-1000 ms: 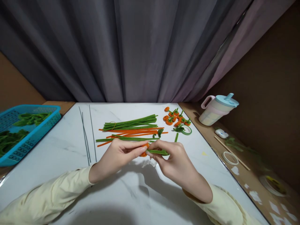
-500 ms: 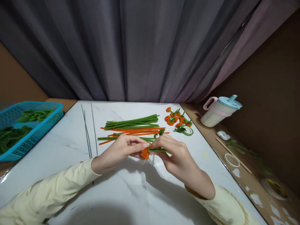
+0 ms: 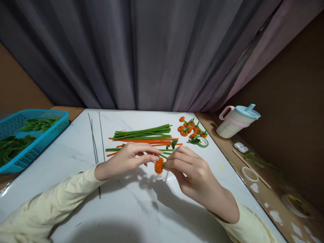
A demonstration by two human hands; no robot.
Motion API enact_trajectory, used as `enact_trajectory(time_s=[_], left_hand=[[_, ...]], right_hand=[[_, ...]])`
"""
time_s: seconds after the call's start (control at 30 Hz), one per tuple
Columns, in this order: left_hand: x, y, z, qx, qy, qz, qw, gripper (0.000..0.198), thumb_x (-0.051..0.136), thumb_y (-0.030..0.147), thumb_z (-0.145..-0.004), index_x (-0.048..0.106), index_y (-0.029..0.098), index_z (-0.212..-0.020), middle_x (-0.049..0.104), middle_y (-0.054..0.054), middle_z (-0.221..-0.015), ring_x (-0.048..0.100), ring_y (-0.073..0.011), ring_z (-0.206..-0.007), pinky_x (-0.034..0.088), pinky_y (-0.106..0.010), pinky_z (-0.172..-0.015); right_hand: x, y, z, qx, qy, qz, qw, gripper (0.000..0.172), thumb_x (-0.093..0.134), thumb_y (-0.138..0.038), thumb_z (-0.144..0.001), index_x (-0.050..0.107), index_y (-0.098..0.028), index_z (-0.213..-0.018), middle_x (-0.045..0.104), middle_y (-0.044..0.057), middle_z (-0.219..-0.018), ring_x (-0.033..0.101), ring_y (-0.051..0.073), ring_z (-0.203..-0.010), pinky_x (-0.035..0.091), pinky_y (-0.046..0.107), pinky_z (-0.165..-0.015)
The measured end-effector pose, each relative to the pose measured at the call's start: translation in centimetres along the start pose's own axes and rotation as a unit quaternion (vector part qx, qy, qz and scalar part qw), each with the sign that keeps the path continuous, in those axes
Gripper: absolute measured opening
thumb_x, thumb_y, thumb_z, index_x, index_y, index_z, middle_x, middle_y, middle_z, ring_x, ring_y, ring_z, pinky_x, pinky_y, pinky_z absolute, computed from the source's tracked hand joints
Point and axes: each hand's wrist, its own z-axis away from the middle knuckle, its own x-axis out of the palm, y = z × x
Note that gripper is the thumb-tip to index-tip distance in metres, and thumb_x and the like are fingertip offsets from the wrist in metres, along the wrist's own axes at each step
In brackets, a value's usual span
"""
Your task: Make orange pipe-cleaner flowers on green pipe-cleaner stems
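Note:
My right hand (image 3: 188,168) pinches a small orange pipe-cleaner coil (image 3: 159,166) by its green stem, holding it just above the white marble table (image 3: 76,158). My left hand (image 3: 130,158) hovers just left of the coil with fingers loosely curled, its fingertips close to the coil but apart from it. Behind the hands lie bundles of green pipe cleaners (image 3: 141,132) and orange pipe cleaners (image 3: 149,141).
Several finished orange coils with green stems (image 3: 191,128) and a green tape ring (image 3: 202,141) lie at the back right. Thin wires (image 3: 95,141) lie on the left. A blue basket (image 3: 27,141) holds green pieces. A lidded cup (image 3: 236,120) and a tape roll (image 3: 249,173) sit on the brown surface at the right.
My left hand has let go of the orange coil and drawn slightly left. My right hand has turned the coil so its spiral face shows.

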Motion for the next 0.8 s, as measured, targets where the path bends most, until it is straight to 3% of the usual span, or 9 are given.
enact_trajectory(time_s=[0.1,0.2,0.37,0.53,0.8], left_hand=[[-0.2,1.0,0.7,0.022,0.004,-0.046,0.999,0.02,0.062,0.029,-0.08,0.069,0.017,-0.094,0.072,-0.003,-0.079,0.065,-0.0125,-0.062,0.052,-0.018,-0.054],[0.2,0.9,0.6,0.005,-0.021,-0.02,1.0,0.021,0.06,0.029,-0.082,0.067,0.016,-0.096,0.072,-0.004,-0.076,0.065,-0.0132,-0.063,0.052,-0.02,-0.055],[2.4,-3.4,-0.6,-0.094,0.001,0.079,0.992,0.023,0.059,0.031,-0.08,0.067,0.012,-0.09,0.069,-0.003,-0.071,0.066,-0.0134,-0.062,0.054,-0.024,-0.06],[5.3,-8.2,-0.7,-0.102,0.019,0.111,0.988,0.024,0.056,0.029,-0.08,0.064,0.008,-0.087,0.066,-0.005,-0.071,0.06,-0.0106,-0.055,0.052,-0.023,-0.055],[5.4,-9.2,-0.7,-0.053,0.034,0.054,0.997,0.017,0.059,0.015,-0.075,0.07,0.008,-0.085,0.065,-0.004,-0.062,0.054,-0.009,-0.045,0.046,-0.018,-0.046]], right_hand=[[-0.2,-0.5,0.0,-0.028,-0.009,0.064,0.998,0.027,0.038,-0.001,-0.084,0.061,-0.014,-0.081,0.061,0.007,-0.071,0.045,0.018,-0.069,0.035,0.031,-0.061],[0.3,-0.3,-0.1,-0.047,-0.017,0.104,0.993,0.026,0.038,0.0,-0.083,0.061,-0.013,-0.081,0.06,0.007,-0.072,0.046,0.019,-0.07,0.033,0.031,-0.06],[3.4,2.4,0.7,0.002,-0.054,0.148,0.988,0.028,0.038,0.003,-0.077,0.058,-0.015,-0.07,0.054,0.005,-0.065,0.042,0.018,-0.063,0.032,0.029,-0.057],[7.2,4.1,3.3,-0.014,-0.034,0.177,0.984,0.031,0.036,0.008,-0.068,0.056,-0.015,-0.07,0.056,0.005,-0.067,0.046,0.019,-0.065,0.039,0.031,-0.06],[8.6,5.7,5.0,-0.123,0.065,0.138,0.981,0.038,0.034,0.008,-0.074,0.06,-0.015,-0.09,0.064,0.008,-0.078,0.056,0.02,-0.071,0.049,0.035,-0.063]])
